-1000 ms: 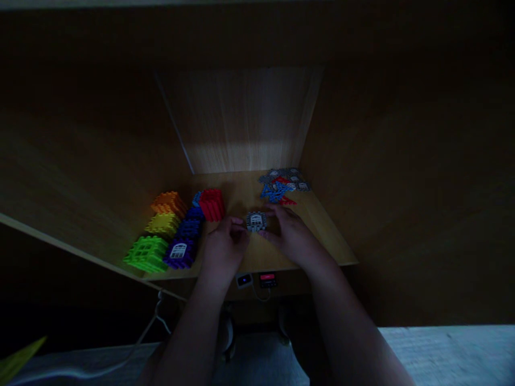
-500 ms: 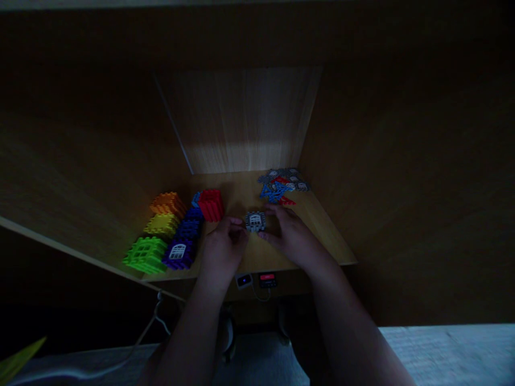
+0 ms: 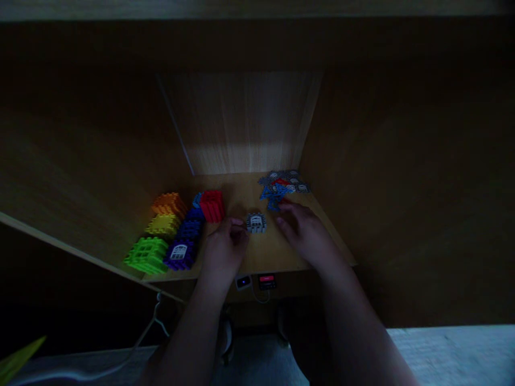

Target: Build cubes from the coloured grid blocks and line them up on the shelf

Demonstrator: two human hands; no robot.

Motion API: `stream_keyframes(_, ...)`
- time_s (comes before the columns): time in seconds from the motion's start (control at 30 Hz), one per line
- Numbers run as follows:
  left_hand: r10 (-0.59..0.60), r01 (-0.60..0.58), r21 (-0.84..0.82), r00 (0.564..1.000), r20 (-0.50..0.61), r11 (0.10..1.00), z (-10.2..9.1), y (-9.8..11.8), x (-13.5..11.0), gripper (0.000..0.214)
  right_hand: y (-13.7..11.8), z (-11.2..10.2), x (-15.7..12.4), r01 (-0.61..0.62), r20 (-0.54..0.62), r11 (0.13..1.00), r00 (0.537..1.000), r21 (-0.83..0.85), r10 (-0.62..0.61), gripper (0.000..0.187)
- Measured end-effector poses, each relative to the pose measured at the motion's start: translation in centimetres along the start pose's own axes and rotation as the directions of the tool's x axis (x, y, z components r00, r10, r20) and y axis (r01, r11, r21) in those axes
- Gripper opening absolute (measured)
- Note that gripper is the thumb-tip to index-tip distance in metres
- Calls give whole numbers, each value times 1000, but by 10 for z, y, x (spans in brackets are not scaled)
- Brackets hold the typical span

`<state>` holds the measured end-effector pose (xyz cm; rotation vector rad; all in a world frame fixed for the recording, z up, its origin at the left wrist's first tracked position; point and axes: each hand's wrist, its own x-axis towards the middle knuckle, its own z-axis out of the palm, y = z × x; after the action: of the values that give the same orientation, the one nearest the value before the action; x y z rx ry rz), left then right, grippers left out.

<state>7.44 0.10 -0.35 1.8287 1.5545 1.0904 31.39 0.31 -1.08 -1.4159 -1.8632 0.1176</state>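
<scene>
A small grey block piece with a white window (image 3: 256,222) stands on the wooden desk (image 3: 249,257) in dim light. My left hand (image 3: 224,247) is curled, its fingertips at the piece's left edge, seemingly holding it. My right hand (image 3: 306,231) lies to the right of the piece with fingers stretched out, apart from it, its fingertips near a heap of loose blue, red and grey pieces (image 3: 282,186) at the back right.
Built cubes stand at the left: red (image 3: 212,205), orange (image 3: 168,203), yellow (image 3: 162,224), green (image 3: 147,254), blue (image 3: 189,228) and purple with a white window (image 3: 179,253). Wooden walls enclose the desk. Two small lit devices (image 3: 256,281) hang under the front edge.
My right hand has let go of the grey piece and moved right and back toward the loose heap. My left hand stays at the piece.
</scene>
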Motion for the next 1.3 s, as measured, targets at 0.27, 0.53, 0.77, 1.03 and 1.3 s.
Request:
stream_keyframes(0.27,33,-33,19,999,-9,999,0,0,0,18,49,15,-2,-99,-89,930,993,-355,72,45)
stream_keyframes(0.53,89,-89,17,996,-20,996,2,-4,2,20,48,20,11,-293,95,845,924,-447,371,64)
stream_keyframes(0.77,122,-121,25,992,-39,992,3,-7,3,18,53,16,42,-301,155,817,893,-492,423,62)
stream_keyframes(1.03,149,-149,24,988,-27,989,7,-11,6,21,45,16,45,-324,9,767,919,-553,395,58)
stream_keyframes(1.3,194,-194,48,981,7,980,5,-12,6,19,53,17,47,-318,-26,765,930,-560,367,41)
